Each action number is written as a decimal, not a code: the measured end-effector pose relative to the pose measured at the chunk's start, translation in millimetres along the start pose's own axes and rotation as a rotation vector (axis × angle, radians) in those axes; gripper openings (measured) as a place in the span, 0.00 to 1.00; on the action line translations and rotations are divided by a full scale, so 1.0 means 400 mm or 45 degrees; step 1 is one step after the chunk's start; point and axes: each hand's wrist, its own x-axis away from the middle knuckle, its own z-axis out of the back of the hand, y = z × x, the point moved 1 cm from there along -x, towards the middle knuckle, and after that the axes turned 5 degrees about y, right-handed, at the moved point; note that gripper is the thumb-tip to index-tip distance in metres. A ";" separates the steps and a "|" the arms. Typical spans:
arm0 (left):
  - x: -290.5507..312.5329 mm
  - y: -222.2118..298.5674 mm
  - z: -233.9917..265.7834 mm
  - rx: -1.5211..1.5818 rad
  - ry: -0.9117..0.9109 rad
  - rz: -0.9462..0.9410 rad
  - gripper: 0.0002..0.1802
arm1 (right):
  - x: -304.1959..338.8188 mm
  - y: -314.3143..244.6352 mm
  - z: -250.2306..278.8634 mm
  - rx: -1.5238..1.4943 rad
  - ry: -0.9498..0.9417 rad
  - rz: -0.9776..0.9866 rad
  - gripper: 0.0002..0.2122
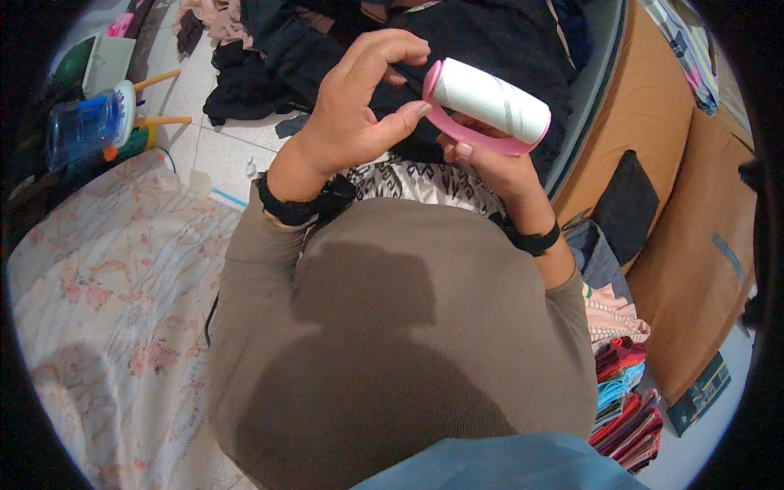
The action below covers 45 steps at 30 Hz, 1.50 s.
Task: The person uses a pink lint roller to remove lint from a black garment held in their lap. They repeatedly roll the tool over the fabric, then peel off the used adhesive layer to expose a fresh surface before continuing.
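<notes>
At upper centre, the right hand (508, 171) has its fingers clamped on the pink handle (469, 137) of a white roller (494, 100), whose long axis slants from upper left to lower right. The left hand (347, 102) curves by the roller's upper-left end, thumb and fingers apart (whether they touch it, I cannot tell). Beyond, a floral sheet (114, 278) spreads at left; dark clothes (490, 37) heap over pale floor tiles (224, 159) up top.
</notes>
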 end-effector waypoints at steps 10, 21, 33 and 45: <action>-0.019 0.003 -0.013 -0.213 0.102 -0.231 0.11 | -0.003 -0.014 -0.016 0.104 0.012 0.206 0.25; -0.020 0.004 -0.010 -0.137 0.008 -0.181 0.10 | 0.011 -0.002 0.014 0.238 0.069 0.116 0.24; -0.012 0.003 -0.033 -0.141 0.014 -0.197 0.09 | 0.014 -0.019 -0.010 0.165 0.104 0.216 0.24; -0.014 0.011 -0.045 -0.261 0.207 -0.212 0.12 | 0.000 -0.039 -0.041 0.124 0.095 0.195 0.21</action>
